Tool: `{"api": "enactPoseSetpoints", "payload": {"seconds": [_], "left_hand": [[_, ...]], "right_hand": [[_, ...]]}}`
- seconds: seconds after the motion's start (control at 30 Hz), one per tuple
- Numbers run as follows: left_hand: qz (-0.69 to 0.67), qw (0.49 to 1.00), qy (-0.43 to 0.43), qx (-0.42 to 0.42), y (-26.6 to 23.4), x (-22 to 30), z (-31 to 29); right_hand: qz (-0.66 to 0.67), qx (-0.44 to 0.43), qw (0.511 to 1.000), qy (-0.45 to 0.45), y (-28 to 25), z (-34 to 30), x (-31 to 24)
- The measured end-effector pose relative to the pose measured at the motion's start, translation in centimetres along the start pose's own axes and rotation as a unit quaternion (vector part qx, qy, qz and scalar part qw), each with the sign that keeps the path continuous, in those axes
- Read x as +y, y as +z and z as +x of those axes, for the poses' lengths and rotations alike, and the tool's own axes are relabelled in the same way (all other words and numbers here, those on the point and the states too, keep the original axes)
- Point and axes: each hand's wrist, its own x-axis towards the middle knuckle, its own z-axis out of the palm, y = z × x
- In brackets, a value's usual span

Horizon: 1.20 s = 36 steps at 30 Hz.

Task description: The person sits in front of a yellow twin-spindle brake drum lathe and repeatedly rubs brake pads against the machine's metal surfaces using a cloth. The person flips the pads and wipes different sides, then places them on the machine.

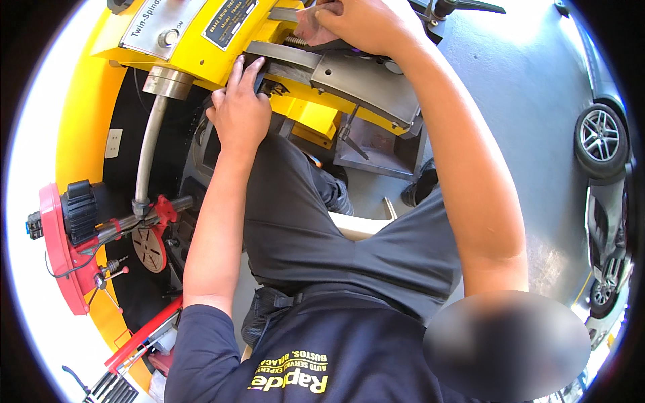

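Observation:
A yellow brake lathe (191, 57) with a grey metal slide (366, 84) stands at the top of the head view. My left hand (240, 111) lies against its near edge, fingers stretched and a little apart. A dark piece (260, 77) shows beside those fingertips; its kind is unclear. Farther right, my right hand (366, 23) reaches over the slide, its fingers closed on a reddish-brown rag (312, 28). The rag hangs by a threaded screw (295, 41), partly covering the parts behind it. Its contact with the metal cannot be made out.
A black lever handle (351, 134) sticks out below the slide, above a grey metal tray (379, 151). At left stand a bent metal pipe (149, 148) and a red drill press (64, 248). Cars with silver wheels (600, 138) are parked at far right.

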Motion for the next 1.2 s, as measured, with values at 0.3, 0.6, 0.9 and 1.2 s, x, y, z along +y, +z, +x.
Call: {"api": "enactPoseSetpoints", "payload": {"seconds": [0.3, 0.6, 0.9, 1.2], "left_hand": [[0.023, 0.999, 0.017, 0.014, 0.3, 0.2, -0.2], [0.024, 0.999, 0.030, 0.022, 0.6, 0.0, -0.4], [0.030, 0.999, 0.032, 0.010, 0.3, 0.6, -1.0], [0.004, 0.999, 0.032, 0.005, 0.1, -0.2, 0.1]], "right_hand": [[-0.004, -0.015, 1.000, 0.008, -0.5, 0.1, -0.3], [-0.002, -0.013, 1.000, 0.007, -0.5, 0.1, -0.3], [-0.012, -0.021, 1.000, 0.018, -0.4, 0.0, -0.5], [-0.007, -0.011, 1.000, 0.018, -0.4, -0.1, -0.7]]}}
